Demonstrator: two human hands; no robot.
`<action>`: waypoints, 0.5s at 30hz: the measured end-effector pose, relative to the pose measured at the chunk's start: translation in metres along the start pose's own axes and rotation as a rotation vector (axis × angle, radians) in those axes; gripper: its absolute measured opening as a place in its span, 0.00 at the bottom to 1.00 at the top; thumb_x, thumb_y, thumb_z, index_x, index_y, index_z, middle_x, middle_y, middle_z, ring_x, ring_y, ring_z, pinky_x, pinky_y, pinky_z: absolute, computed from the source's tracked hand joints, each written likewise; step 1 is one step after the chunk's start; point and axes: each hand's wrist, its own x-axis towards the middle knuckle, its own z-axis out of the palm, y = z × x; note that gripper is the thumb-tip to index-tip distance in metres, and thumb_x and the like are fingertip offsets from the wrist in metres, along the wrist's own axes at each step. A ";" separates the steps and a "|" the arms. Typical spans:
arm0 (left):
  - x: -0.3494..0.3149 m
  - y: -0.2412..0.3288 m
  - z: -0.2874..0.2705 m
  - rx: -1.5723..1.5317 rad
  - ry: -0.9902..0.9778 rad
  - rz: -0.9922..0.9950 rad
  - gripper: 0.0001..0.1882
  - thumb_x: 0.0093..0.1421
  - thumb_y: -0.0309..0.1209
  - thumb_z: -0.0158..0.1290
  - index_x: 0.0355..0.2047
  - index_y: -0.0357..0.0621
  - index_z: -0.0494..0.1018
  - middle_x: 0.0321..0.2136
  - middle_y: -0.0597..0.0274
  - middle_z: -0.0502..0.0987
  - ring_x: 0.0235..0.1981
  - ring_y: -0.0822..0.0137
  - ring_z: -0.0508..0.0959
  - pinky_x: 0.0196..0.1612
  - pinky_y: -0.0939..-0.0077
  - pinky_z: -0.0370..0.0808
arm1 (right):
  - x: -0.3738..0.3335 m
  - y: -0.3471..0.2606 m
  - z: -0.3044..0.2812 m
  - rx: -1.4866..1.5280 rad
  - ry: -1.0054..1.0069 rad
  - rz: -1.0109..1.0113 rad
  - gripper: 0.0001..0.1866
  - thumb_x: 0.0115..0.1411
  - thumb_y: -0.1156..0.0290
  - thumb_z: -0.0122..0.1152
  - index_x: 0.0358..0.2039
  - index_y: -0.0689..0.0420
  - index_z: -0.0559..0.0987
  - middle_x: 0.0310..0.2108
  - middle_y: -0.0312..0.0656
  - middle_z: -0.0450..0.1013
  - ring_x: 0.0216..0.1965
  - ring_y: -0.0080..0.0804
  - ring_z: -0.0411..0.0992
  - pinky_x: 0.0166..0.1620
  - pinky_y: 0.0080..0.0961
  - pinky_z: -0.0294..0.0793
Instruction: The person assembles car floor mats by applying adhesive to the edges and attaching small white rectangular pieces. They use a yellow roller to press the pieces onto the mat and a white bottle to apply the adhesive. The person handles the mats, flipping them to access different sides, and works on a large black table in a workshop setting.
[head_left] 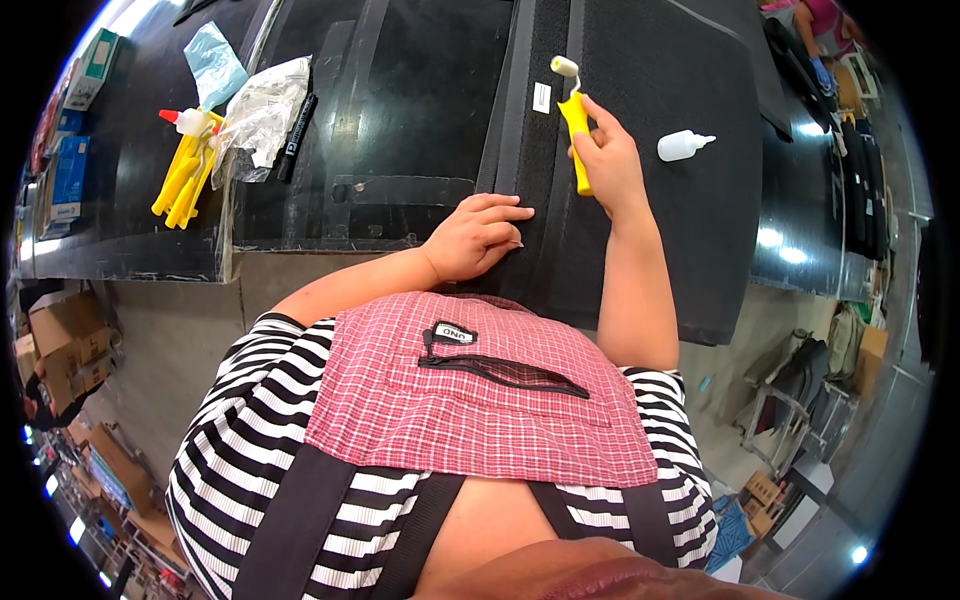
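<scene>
My right hand (607,160) grips the yellow handle of a small roller (573,115), whose pale roller head rests on a black fabric panel (660,230) lying on the black table (420,110). My left hand (478,235) lies flat, fingers together, on the near part of the same panel beside a long black strip (513,120) that runs away from me. A small white label (541,97) sits on the fabric just left of the roller.
A white squeeze bottle (683,145) lies right of my right hand. At the far left are yellow tools (183,170), a red-capped bottle (185,120), a crumpled plastic bag (262,115) and a black marker (296,138). Cardboard boxes (65,350) stand on the floor. Another person (815,30) works at top right.
</scene>
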 end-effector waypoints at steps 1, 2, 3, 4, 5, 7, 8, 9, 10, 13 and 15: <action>-0.001 0.000 0.000 0.005 -0.008 -0.001 0.04 0.60 0.31 0.59 0.36 0.48 0.79 0.56 0.62 0.77 0.62 0.56 0.70 0.62 0.58 0.66 | -0.010 -0.002 -0.003 0.027 0.008 0.014 0.29 0.63 0.74 0.55 0.66 0.58 0.70 0.28 0.35 0.74 0.29 0.19 0.72 0.35 0.19 0.71; -0.001 0.000 0.001 0.011 -0.015 -0.004 0.05 0.61 0.32 0.59 0.36 0.49 0.79 0.56 0.63 0.77 0.62 0.57 0.70 0.63 0.58 0.65 | -0.018 0.001 -0.004 0.060 -0.015 0.004 0.28 0.63 0.74 0.55 0.66 0.58 0.70 0.27 0.34 0.73 0.29 0.18 0.72 0.35 0.18 0.70; -0.002 0.000 0.001 0.012 -0.012 -0.010 0.05 0.61 0.32 0.59 0.36 0.49 0.79 0.56 0.63 0.77 0.62 0.57 0.70 0.63 0.58 0.65 | -0.024 0.002 -0.001 0.046 -0.043 0.013 0.29 0.63 0.74 0.56 0.66 0.58 0.69 0.27 0.33 0.72 0.28 0.17 0.71 0.35 0.18 0.70; -0.001 0.000 0.001 0.010 -0.013 -0.009 0.05 0.61 0.32 0.59 0.36 0.49 0.79 0.56 0.63 0.77 0.62 0.57 0.70 0.63 0.58 0.66 | -0.028 0.009 0.001 0.014 -0.049 0.008 0.29 0.62 0.72 0.56 0.65 0.59 0.70 0.38 0.43 0.76 0.37 0.27 0.75 0.43 0.23 0.72; -0.001 0.000 0.001 0.009 -0.012 -0.010 0.05 0.61 0.32 0.59 0.36 0.49 0.79 0.56 0.63 0.77 0.62 0.57 0.70 0.63 0.58 0.66 | -0.031 0.015 0.006 -0.018 -0.056 0.003 0.29 0.60 0.70 0.56 0.64 0.60 0.71 0.48 0.52 0.79 0.46 0.36 0.79 0.52 0.28 0.74; 0.001 0.002 0.001 0.007 -0.005 -0.007 0.04 0.61 0.32 0.59 0.36 0.49 0.79 0.56 0.64 0.77 0.62 0.57 0.70 0.62 0.58 0.66 | -0.029 0.018 0.014 -0.069 -0.040 -0.006 0.29 0.61 0.68 0.55 0.63 0.59 0.71 0.55 0.55 0.74 0.54 0.45 0.75 0.58 0.32 0.71; 0.001 0.002 0.000 0.010 -0.002 -0.007 0.04 0.61 0.32 0.59 0.36 0.49 0.79 0.56 0.64 0.77 0.62 0.57 0.70 0.62 0.58 0.66 | -0.028 0.018 0.019 -0.095 -0.033 -0.010 0.29 0.61 0.67 0.55 0.63 0.59 0.71 0.58 0.56 0.72 0.58 0.49 0.73 0.61 0.34 0.69; 0.001 0.002 0.000 0.011 -0.001 -0.004 0.04 0.61 0.32 0.59 0.35 0.49 0.79 0.56 0.64 0.77 0.62 0.57 0.70 0.62 0.58 0.66 | -0.023 0.018 0.021 -0.148 -0.026 -0.013 0.29 0.60 0.67 0.55 0.63 0.59 0.71 0.58 0.56 0.72 0.58 0.50 0.72 0.61 0.35 0.69; 0.001 0.002 0.001 0.014 0.000 -0.003 0.04 0.60 0.31 0.59 0.35 0.49 0.79 0.56 0.64 0.77 0.62 0.57 0.70 0.62 0.58 0.66 | -0.017 0.017 0.024 -0.200 -0.020 -0.015 0.30 0.60 0.66 0.54 0.63 0.58 0.71 0.58 0.57 0.72 0.58 0.51 0.72 0.61 0.36 0.69; 0.000 0.002 0.001 0.015 0.003 0.000 0.04 0.60 0.31 0.59 0.35 0.49 0.79 0.56 0.64 0.77 0.62 0.57 0.70 0.62 0.59 0.66 | -0.001 0.004 0.029 -0.353 -0.003 -0.028 0.30 0.59 0.66 0.53 0.63 0.58 0.71 0.57 0.58 0.72 0.58 0.54 0.71 0.61 0.38 0.69; -0.001 0.001 0.001 0.011 0.006 -0.001 0.04 0.60 0.31 0.59 0.35 0.49 0.79 0.56 0.63 0.77 0.62 0.57 0.70 0.62 0.59 0.66 | 0.007 -0.004 0.032 -0.431 0.011 -0.034 0.30 0.59 0.65 0.52 0.63 0.58 0.72 0.56 0.59 0.73 0.58 0.54 0.71 0.61 0.38 0.69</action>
